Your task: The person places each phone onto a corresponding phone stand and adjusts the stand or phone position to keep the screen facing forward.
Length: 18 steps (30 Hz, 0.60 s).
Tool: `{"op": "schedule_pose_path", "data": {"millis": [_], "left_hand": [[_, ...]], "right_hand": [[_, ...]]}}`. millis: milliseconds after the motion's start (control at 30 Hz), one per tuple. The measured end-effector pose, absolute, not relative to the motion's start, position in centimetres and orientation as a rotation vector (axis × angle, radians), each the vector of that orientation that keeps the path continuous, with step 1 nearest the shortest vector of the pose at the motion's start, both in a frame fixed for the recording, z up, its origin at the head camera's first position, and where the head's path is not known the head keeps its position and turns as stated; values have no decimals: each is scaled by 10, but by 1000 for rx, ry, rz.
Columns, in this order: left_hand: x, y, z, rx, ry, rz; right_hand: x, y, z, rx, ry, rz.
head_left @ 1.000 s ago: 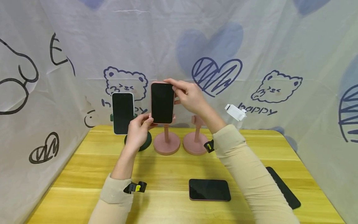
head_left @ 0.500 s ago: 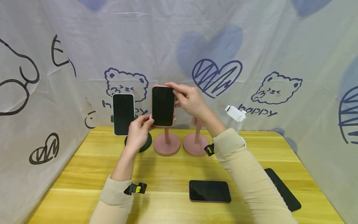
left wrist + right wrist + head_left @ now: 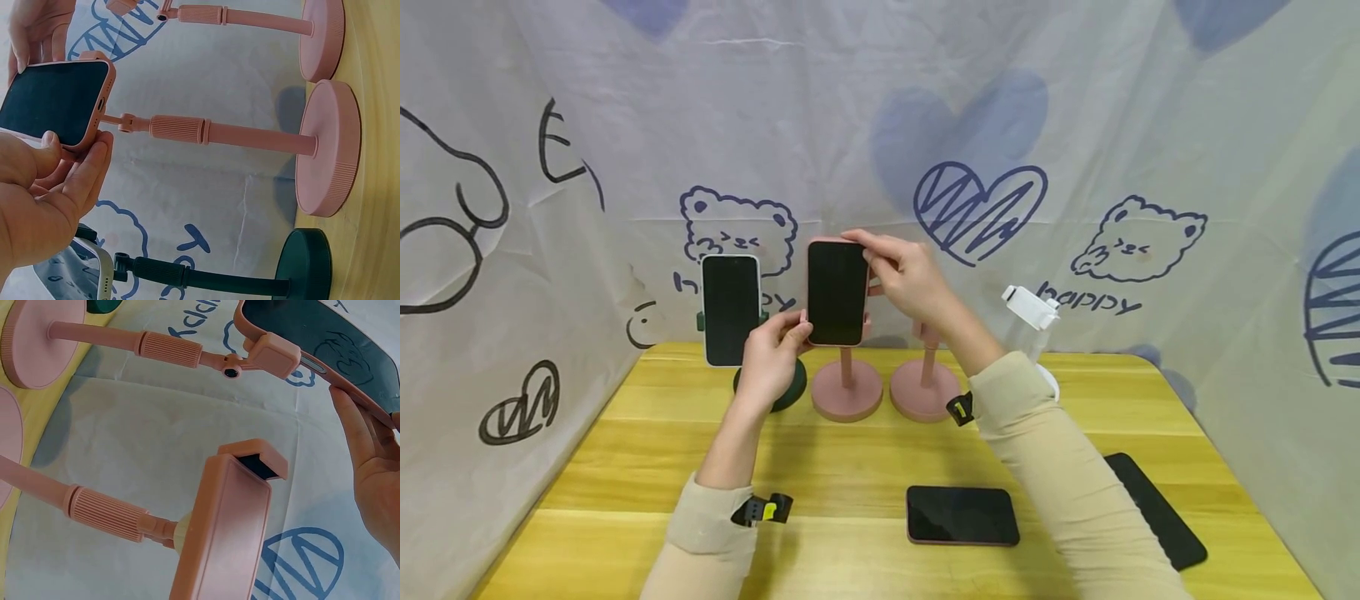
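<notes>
In the head view, a phone in a pink case (image 3: 837, 292) stands upright at the top of a pink phone stand (image 3: 847, 392). My left hand (image 3: 771, 354) pinches its lower left corner beside the clamp, thumb on the front edge. With the right hand (image 3: 913, 279) I grip the upper right corner, a finger along the top edge. The right wrist view has the stand's clamp (image 3: 275, 356) against the phone's side. To the left, a white-edged phone (image 3: 732, 312) is held in a dark green stand (image 3: 790, 387), partly behind my left hand.
A second pink stand (image 3: 925, 392) and a white stand (image 3: 1032, 308) are partly behind my right arm. One phone (image 3: 962, 515) lies flat on the wooden table (image 3: 835, 467); a black phone-like slab (image 3: 1157, 512) lies at the right, partly under my sleeve. A printed cloth hangs behind.
The pink-cased phone has come down slightly at the stand's clamp, my right hand lowering with it. My left hand stays nearly in place. The head view has shifted a little.
</notes>
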<state>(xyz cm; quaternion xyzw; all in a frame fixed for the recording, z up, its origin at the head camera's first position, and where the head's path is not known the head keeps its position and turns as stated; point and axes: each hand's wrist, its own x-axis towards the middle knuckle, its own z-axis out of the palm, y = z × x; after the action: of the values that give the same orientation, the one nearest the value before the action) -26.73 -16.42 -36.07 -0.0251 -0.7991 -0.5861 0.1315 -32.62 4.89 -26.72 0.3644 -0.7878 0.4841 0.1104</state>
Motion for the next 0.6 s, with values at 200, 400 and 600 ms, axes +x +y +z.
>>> {"op": "schedule_pose_path", "data": {"millis": [200,400,600], "left_hand": [[-267,-164,-361,-68,-2328,-1688],[-267,-165,-362,-68,-2338,-1687],[-268,-166,-362,-84,-2330,-1692]], "right_hand": [[-326,49,-272,1073,-2320,1366],[-325,49,-275,1060,-2322,1367],[-326,48,-279,1025,-2304,1405]]}}
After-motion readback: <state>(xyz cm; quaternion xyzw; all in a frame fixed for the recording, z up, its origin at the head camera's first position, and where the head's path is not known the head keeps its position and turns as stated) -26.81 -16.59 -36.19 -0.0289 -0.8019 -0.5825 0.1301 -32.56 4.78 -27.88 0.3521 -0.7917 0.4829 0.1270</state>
